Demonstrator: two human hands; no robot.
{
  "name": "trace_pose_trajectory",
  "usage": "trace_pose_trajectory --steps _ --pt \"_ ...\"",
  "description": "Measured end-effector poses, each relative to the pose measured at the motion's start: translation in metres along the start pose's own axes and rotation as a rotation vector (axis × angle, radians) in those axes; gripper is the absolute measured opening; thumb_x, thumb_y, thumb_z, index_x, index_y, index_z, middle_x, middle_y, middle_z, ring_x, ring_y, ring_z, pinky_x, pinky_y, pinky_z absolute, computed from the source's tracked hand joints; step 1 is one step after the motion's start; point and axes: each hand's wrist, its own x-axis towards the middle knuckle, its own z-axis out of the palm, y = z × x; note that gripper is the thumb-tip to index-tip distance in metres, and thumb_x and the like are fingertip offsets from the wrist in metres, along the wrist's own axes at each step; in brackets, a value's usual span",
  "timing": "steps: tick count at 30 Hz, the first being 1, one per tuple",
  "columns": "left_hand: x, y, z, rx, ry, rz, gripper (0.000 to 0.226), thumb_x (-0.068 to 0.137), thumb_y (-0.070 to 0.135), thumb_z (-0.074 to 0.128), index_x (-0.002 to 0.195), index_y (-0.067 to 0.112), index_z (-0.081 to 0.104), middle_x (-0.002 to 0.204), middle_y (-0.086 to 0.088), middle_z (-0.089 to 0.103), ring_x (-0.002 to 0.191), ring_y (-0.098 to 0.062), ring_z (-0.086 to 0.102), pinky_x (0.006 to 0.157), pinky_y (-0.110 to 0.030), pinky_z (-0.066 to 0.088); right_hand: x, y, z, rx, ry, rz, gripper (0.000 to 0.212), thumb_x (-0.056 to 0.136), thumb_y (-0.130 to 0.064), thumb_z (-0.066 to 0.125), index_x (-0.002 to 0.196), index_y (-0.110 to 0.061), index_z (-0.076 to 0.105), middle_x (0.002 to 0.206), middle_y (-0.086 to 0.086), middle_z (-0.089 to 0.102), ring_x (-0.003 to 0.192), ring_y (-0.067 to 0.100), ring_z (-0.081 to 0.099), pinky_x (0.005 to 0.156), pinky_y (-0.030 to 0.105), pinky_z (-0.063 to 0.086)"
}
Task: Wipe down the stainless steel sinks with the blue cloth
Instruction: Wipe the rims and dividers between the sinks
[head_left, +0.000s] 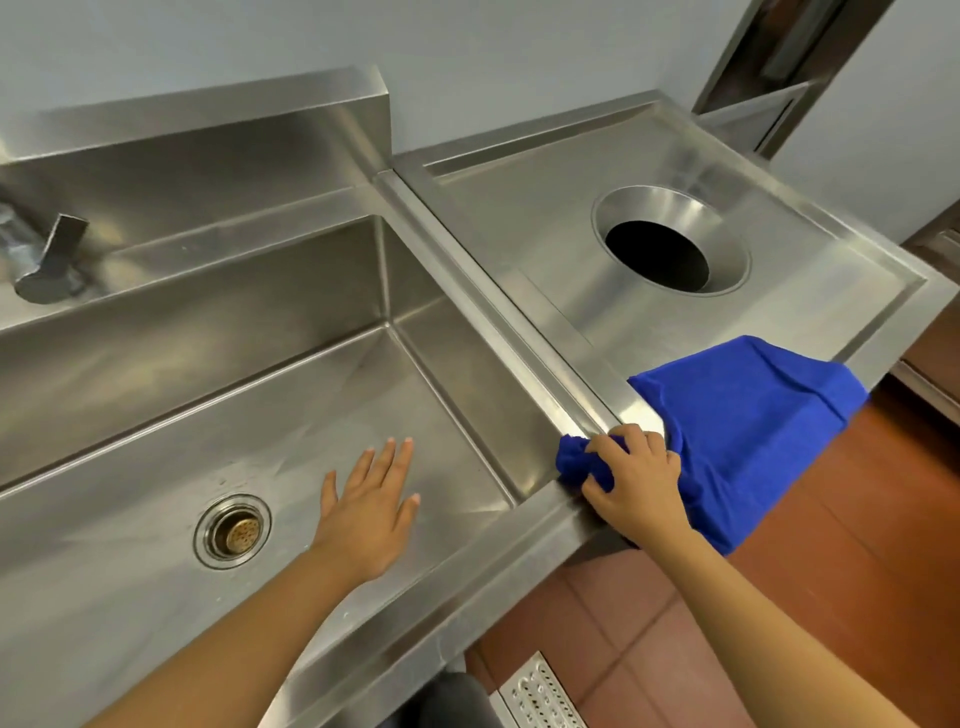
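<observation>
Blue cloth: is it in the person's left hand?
No, the right hand grips the blue cloth at the front corner of the sink, while the left hand is spread open and holds nothing.

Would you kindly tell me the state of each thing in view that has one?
Sink: no standing water, a few specks near the drain.
Drain: strainer in place, unplugged.
Cloth: one end bunched, the rest draped over the front edge of the counter.
Left hand: open, fingers straight, over the sink floor.
Right hand: grips the cloth's bunched end at the sink's front right corner.
Hole: uncovered.
</observation>
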Motion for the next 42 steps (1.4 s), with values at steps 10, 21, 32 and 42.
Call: trace_pose_trajectory --steps 10,21,32,42 --pt "0.031 0.027 -0.002 -0.007 -0.001 -0.004 0.061 0.103 0.042 0.018 0.150 0.027 -0.019 0.161 0.007 -0.012 0.148 -0.015 -0.010 0.117 -0.048 -0.004 0.038 0.016 0.007 -0.109 -0.107 -0.278 0.042 0.082 -0.053 0.050 0.121 -0.039 0.057 0.142 0.003 0.043 0.128 0.040 0.037 0.101 0.069 0.025" --pt "0.071 0.039 -0.004 -0.105 0.071 -0.270 0.065 0.093 0.053 0.003 0.150 0.029 -0.018 0.161 0.007 -0.011 0.148 -0.016 -0.009 0.117 -0.047 -0.004 0.119 -0.007 0.032 -0.021 -0.009 -0.447 0.030 0.073 -0.043 0.047 0.097 -0.029 0.060 0.110 0.003 0.058 0.098 0.034 0.050 0.080 0.052 0.041" --pt "0.070 0.033 -0.001 -0.097 0.034 -0.411 0.062 0.102 0.046 0.015 0.150 0.026 -0.020 0.161 0.005 -0.014 0.148 -0.017 -0.010 0.117 -0.049 -0.003 0.123 -0.014 0.038 0.076 0.037 -0.451 0.031 0.067 -0.044 0.053 0.090 -0.027 0.065 0.100 0.001 0.058 0.097 0.029 0.046 0.082 0.047 0.037" --pt "0.071 0.042 -0.008 -0.147 0.076 -0.371 0.063 0.103 0.043 0.020 0.150 0.026 -0.018 0.161 0.006 -0.011 0.148 -0.017 -0.009 0.117 -0.049 -0.003 0.173 -0.059 0.038 0.055 -0.025 -0.342 0.033 0.068 -0.043 0.053 0.093 -0.024 0.062 0.100 0.005 0.058 0.095 0.034 0.052 0.082 0.050 0.040"
